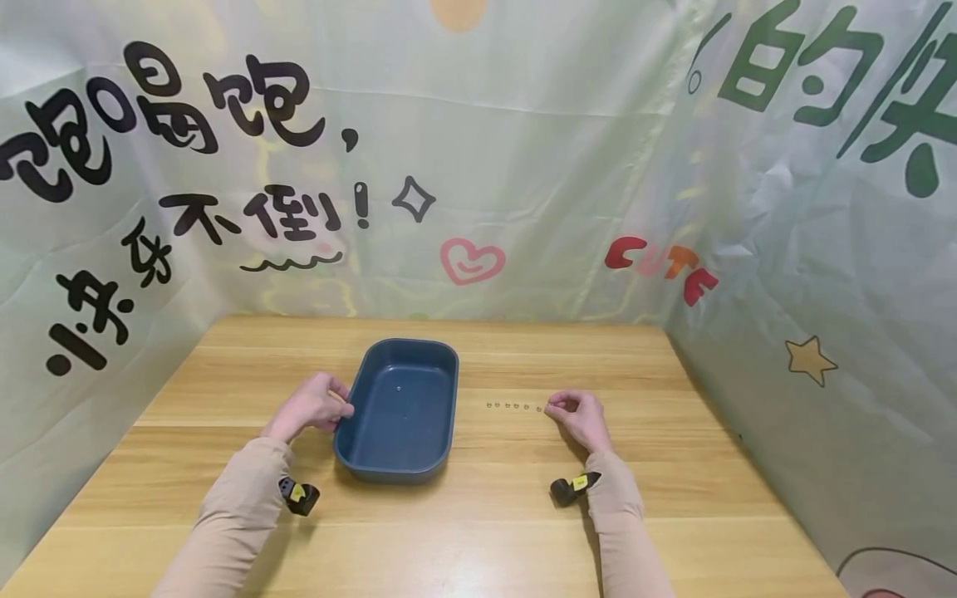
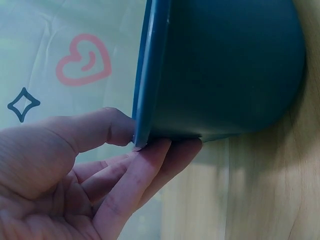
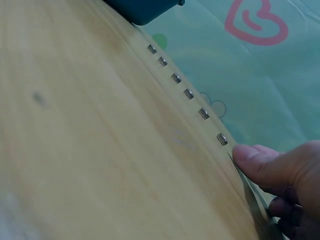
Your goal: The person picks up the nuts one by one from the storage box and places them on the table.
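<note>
My left hand (image 1: 314, 404) grips the left rim of a deep blue plastic bin (image 1: 399, 473). In the left wrist view the thumb lies at the rim's inner side, with fingers (image 2: 135, 185) under its outer edge. Several small metal nuts (image 3: 188, 93) form a row on the table, right of the bin. At the row's right end is my right hand (image 1: 581, 418), thumb and forefinger brought together in a pinch low over the wood. The fingertips hide most of what they pinch, a tiny piece like the nuts. Beside the thumb (image 3: 250, 157) lies the nearest nut (image 3: 222, 139).
A wooden table (image 1: 508, 540) bears the bin and the nuts. Printed cloth (image 1: 553, 166) hangs behind the table and along both sides. Each sleeved wrist wears a small black camera (image 1: 299, 496).
</note>
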`<state>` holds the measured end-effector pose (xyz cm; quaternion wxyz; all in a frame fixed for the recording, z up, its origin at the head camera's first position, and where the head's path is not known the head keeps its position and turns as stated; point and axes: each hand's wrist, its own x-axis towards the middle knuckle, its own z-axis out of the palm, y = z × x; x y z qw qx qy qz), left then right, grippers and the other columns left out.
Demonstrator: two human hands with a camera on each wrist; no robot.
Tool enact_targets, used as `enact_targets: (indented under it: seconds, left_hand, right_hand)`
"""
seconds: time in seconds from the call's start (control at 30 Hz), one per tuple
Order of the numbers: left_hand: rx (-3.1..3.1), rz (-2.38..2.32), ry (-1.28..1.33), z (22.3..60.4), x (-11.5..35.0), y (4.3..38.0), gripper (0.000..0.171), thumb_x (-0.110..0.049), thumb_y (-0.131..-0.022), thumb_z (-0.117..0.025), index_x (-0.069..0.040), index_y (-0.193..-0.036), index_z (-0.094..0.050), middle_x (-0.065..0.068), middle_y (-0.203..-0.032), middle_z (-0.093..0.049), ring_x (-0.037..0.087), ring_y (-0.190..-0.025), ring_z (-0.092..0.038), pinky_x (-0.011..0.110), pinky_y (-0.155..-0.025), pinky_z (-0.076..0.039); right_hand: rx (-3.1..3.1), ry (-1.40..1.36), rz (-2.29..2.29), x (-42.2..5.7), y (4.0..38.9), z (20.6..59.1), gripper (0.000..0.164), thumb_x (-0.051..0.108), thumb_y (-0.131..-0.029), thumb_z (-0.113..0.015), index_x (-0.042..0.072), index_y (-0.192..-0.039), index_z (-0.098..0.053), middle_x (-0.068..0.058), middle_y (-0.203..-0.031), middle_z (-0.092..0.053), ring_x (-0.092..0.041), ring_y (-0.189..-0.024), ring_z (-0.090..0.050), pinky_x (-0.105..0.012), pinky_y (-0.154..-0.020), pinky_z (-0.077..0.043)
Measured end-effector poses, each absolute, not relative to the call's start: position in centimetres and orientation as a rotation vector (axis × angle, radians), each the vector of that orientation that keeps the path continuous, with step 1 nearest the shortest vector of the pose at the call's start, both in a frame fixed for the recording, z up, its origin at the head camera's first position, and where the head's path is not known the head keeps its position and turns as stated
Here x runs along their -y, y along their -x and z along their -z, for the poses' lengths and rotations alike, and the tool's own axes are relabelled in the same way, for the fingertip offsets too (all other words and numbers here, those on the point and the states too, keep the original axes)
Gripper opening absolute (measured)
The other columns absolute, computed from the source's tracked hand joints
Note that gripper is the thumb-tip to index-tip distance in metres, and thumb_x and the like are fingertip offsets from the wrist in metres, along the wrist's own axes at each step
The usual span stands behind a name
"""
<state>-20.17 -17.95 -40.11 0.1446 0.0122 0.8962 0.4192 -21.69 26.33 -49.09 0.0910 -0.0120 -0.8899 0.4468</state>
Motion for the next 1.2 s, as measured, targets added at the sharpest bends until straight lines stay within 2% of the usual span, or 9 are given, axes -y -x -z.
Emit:
enact_targets:
  seconds: [0.33, 0.47, 0.57, 0.8, 1.03, 1.2]
  left_hand:
    - [-2.585, -1.195, -0.03, 40.04, 17.91, 20.25, 0.029, 0.002, -0.082, -0.065, 0.016, -0.107, -0.059, 0.011, -0.074, -0.064, 0.013, -0.062, -0.062, 0.03, -0.061, -0.064]
    - [-2.583, -1.196, -0.037, 40.12, 17.92, 20.28, 0.028, 0.002, -0.082, -0.065, 0.015, -0.106, -0.059, 0.009, -0.071, -0.063, 0.012, -0.061, -0.061, 0.03, -0.06, -0.063]
    - [-2.581, -1.198, -0.029, 40.19, 17.93, 20.29, 0.028, 0.002, -0.082, -0.065, 0.015, -0.106, -0.06, 0.008, -0.071, -0.062, 0.012, -0.061, -0.061, 0.03, -0.06, -0.063]
    - [-2.58, -1.204, -0.024, 40.27, 18.01, 20.34, 0.028, 0.002, -0.082, -0.065, 0.016, -0.106, -0.06, 0.007, -0.07, -0.062, 0.012, -0.061, -0.06, 0.029, -0.06, -0.063]
    - [-2.601, -1.178, -0.023, 40.22, 18.01, 20.33, 0.028, 0.001, -0.082, -0.066, 0.015, -0.106, -0.06, 0.011, -0.075, -0.065, 0.013, -0.063, -0.061, 0.032, -0.061, -0.064]
    - [-2.605, -1.176, -0.027, 40.1, 17.96, 20.2, 0.029, 0.001, -0.082, -0.066, 0.015, -0.107, -0.06, 0.011, -0.076, -0.067, 0.014, -0.064, -0.061, 0.033, -0.062, -0.065]
  right_hand:
    - [2.691, 0.039, -1.222, -26.27, 21.79, 49.05, 0.015, 0.011, -0.083, -0.079, 0.002, -0.095, -0.075, -0.014, -0.094, -0.076, -0.014, -0.081, -0.066, -0.032, -0.083, -0.055]
    - [2.707, 0.036, -1.195, -26.27, 21.79, 49.02, 0.015, 0.012, -0.083, -0.079, 0.003, -0.095, -0.076, -0.014, -0.094, -0.076, -0.019, -0.083, -0.068, -0.046, -0.099, -0.046]
    - [2.718, 0.031, -1.185, -26.32, 21.82, 48.97, 0.014, 0.013, -0.083, -0.079, 0.004, -0.094, -0.076, -0.014, -0.094, -0.076, -0.025, -0.086, -0.069, -0.053, -0.103, -0.039]
    - [2.74, 0.019, -1.18, -26.45, 21.87, 48.83, 0.013, 0.014, -0.084, -0.079, 0.006, -0.094, -0.077, -0.014, -0.095, -0.077, -0.028, -0.091, -0.069, -0.055, -0.108, -0.035]
    - [2.745, 0.014, -1.169, -26.53, 21.8, 48.79, 0.013, 0.014, -0.085, -0.078, 0.006, -0.095, -0.077, -0.013, -0.097, -0.077, -0.027, -0.093, -0.068, -0.05, -0.099, -0.045]
    - [2.746, 0.013, -1.175, -26.55, 21.7, 48.79, 0.013, 0.012, -0.086, -0.077, 0.005, -0.096, -0.077, -0.014, -0.1, -0.077, -0.028, -0.095, -0.069, -0.051, -0.1, -0.047]
